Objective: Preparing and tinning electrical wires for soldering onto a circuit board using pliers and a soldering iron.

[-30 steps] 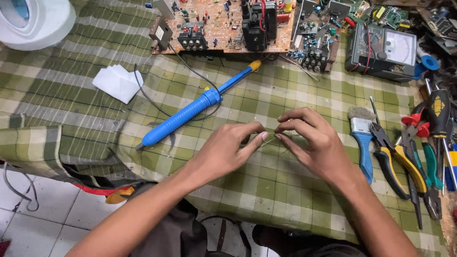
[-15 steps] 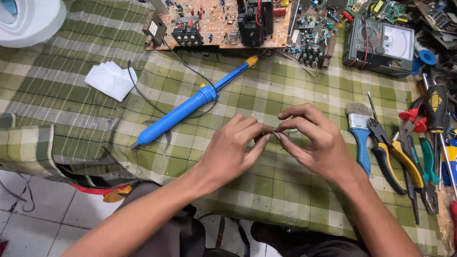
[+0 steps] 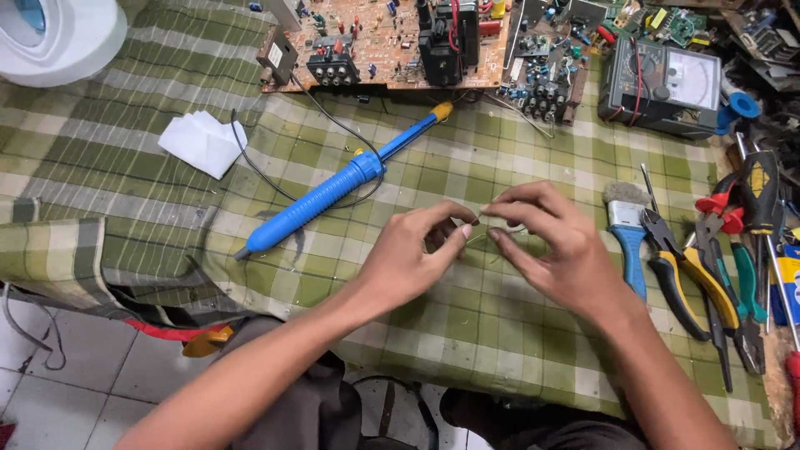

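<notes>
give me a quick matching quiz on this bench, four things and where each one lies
Things:
1. desoldering pump
2. white tissue
3. meter
4. brush

Places:
a. far right, beside the circuit board
b. just right of the right hand
c. far left on the checked cloth
d. lying slantwise, left of the left hand

Pairs: 1-d, 2-c, 3-a, 4-b
</notes>
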